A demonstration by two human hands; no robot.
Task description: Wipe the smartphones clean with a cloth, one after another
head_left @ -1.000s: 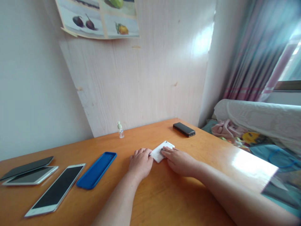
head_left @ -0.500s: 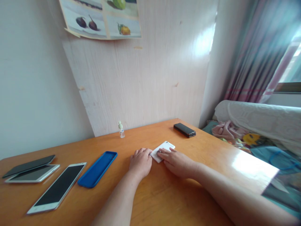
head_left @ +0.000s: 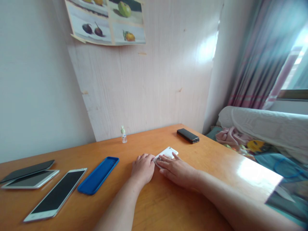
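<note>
While the flat white phone [head_left: 169, 151] lies on the glossy wooden desk [head_left: 216, 160], the curled left hand [head_left: 143, 167] grips its near edge and the flattened right hand [head_left: 176, 169] presses on it.

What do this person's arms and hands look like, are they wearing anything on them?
Both forearms are bare, with no sleeves in view. The left hand and right hand have no gloves, and no watch, bracelet or ring shows. The fingers are uncovered, with short nails.
</note>
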